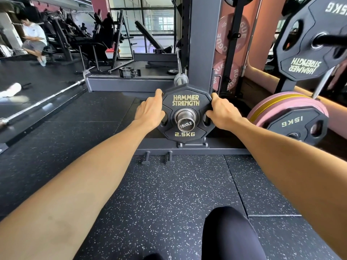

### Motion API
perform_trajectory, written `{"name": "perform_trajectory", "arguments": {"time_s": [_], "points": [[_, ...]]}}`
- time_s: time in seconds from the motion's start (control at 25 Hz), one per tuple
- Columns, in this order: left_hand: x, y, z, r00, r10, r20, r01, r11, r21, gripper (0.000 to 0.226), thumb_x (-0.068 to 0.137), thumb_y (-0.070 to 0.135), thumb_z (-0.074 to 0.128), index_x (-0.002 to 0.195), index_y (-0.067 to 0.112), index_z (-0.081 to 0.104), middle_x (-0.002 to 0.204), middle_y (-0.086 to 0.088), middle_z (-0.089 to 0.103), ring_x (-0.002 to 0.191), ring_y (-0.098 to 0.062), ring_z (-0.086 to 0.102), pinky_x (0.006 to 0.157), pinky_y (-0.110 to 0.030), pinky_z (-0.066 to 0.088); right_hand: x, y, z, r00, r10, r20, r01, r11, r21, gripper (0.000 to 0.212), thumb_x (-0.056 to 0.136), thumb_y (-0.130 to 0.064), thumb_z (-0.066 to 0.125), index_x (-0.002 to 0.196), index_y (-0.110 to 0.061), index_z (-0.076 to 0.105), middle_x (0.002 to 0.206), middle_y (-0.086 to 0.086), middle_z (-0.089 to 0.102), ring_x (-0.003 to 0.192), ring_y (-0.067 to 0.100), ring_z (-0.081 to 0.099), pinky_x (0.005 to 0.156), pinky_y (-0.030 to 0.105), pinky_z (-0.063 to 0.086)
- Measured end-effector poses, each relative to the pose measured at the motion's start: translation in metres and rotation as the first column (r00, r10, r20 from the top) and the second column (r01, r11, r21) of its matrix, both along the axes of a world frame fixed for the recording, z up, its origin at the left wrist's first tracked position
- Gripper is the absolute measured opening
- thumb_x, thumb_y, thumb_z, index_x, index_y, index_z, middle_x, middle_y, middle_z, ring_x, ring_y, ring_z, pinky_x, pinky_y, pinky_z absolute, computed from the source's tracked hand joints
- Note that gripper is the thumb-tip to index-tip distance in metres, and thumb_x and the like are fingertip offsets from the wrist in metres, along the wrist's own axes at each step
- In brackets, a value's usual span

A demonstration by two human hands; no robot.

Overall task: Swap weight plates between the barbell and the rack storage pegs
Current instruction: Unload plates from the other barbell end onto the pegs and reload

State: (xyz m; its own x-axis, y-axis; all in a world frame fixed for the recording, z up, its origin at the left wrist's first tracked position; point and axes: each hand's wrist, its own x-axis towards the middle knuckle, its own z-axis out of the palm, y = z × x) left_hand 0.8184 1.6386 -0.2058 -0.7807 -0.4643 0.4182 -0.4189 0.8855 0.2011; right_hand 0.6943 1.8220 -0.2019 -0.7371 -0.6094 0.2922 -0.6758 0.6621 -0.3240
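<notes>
A black Hammer Strength 2.5KG plate (pixel 185 102) sits on the chrome barbell sleeve (pixel 185 121), whose end cap faces me. My left hand (pixel 150 109) grips the plate's left edge, fingers curled behind it. My right hand (pixel 221 111) grips the right edge, thumb at the grip hole. On the right, a black 15KG plate (pixel 293 124) hangs in front of pink and gold plates (pixel 277 102) on a low rack peg. A larger black plate (pixel 308 44) sits on an upper peg.
The grey rack upright (pixel 201 42) stands just behind the barbell. Pink Rogue plates (pixel 232 32) hang on a storage tree behind it. A loose collar (pixel 129 72) lies on the rack base. Another barbell (pixel 43 104) lies on the floor at left. A person sits far left.
</notes>
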Motion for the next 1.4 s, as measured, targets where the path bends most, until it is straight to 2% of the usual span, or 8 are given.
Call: {"name": "perform_trajectory", "arguments": {"time_s": [0.2,0.32,0.56,0.96,1.12,1.4], "points": [[-0.021,-0.014,-0.001,1.0,0.008,0.01,-0.008,1.0,0.03,0.049,0.088,0.001,0.058,0.13,0.008,0.033,0.074,-0.008,0.051,0.069,-0.032,0.058,0.062,-0.044,0.049,-0.017,-0.014,0.001,0.999,-0.01,-0.038,0.011,1.0,0.017,0.021,0.091,-0.015,0.052,0.1,-0.01,0.035,0.099,0.02,0.061,0.075,0.035,0.049,0.067,0.039,0.038],[-0.035,-0.023,-0.001,1.0,0.028,0.002,-0.028,0.998,0.056,0.044,0.089,0.002,0.058,0.125,0.008,0.034,0.082,-0.012,0.057,0.071,-0.033,0.058,0.06,-0.043,0.046,-0.033,-0.027,0.003,0.999,-0.008,-0.038,0.009,1.0,0.024,0.02,0.092,-0.016,0.052,0.102,-0.009,0.035,0.097,0.018,0.06,0.076,0.036,0.051,0.066,0.039,0.038],[-0.075,-0.041,-0.003,0.995,0.094,-0.036,-0.091,0.993,0.077,0.034,0.091,0.001,0.054,0.117,0.006,0.033,0.085,-0.012,0.053,0.074,-0.034,0.051,0.062,-0.042,0.038,-0.069,-0.055,0.002,1.0,-0.016,-0.003,0.016,0.999,-0.028,0.02,0.093,-0.012,0.052,0.099,-0.01,0.033,0.088,0.012,0.05,0.075,0.035,0.046,0.066,0.039,0.036],[-0.166,-0.102,-0.001,0.995,0.098,-0.001,-0.096,0.983,0.156,0.043,0.095,0.007,0.052,0.129,0.004,0.027,0.099,-0.018,0.062,0.079,-0.032,0.052,0.067,-0.041,0.039,-0.168,-0.127,-0.001,0.996,-0.083,0.043,0.084,0.995,-0.044,0.019,0.094,-0.016,0.052,0.103,-0.011,0.036,0.091,0.013,0.052,0.079,0.035,0.047,0.07,0.039,0.04],[-0.197,-0.123,0.0,0.994,0.105,0.004,-0.105,0.984,0.142,0.049,0.096,0.009,0.053,0.135,0.004,0.023,0.102,-0.018,0.063,0.083,-0.034,0.053,0.068,-0.041,0.039,-0.204,-0.15,-0.004,0.994,-0.092,0.051,0.095,0.994,-0.06,0.022,0.094,-0.016,0.053,0.11,-0.01,0.04,0.102,0.018,0.061,0.08,0.035,0.05,0.07,0.04,0.042],[-0.242,-0.155,-0.002,0.994,0.101,-0.032,-0.095,0.986,0.14,0.041,0.095,0.006,0.053,0.127,0.004,0.028,0.093,-0.017,0.062,0.078,-0.035,0.053,0.065,-0.043,0.04,-0.25,-0.183,-0.008,0.995,-0.09,0.036,0.092,0.993,-0.076,0.023,0.093,-0.016,0.052,0.112,-0.009,0.041,0.107,0.02,0.062,0.09,0.04,0.057,0.074,0.043,0.046]]}}
